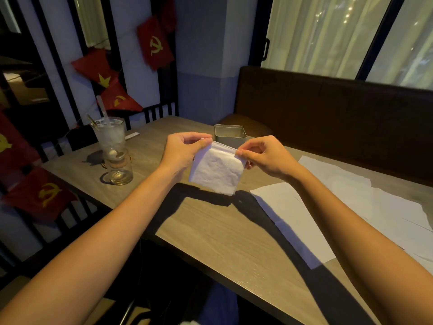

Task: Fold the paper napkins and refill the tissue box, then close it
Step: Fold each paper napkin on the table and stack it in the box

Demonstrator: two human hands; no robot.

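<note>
I see the folded white paper napkin [216, 171] in the air above the wooden table [210, 233], held up by its two top corners so that it hangs down like a small square. The left hand [185, 151] pinches the top left corner between thumb and fingers, and the right hand [262, 156] pinches the top right corner in the same way; both are closed on the paper. The top edge looks like several thin layers together.

Just behind the napkin, on the table, stands the tissue box [230, 136], a grey metal square box that is open at the top. I cannot tell what is inside it. It is near the napkin but not touching it.

To the right of the hands, flat white paper sheets [351, 207] lie spread on the table, overlapping each other.

To the left, well apart from the napkin, there is a tall glass with ice [110, 137] and a straw, and just in front of it a short empty glass [118, 171].

Behind the table there is a dark bench seat [328, 118], and red flags [154, 43] hang at the left.
</note>
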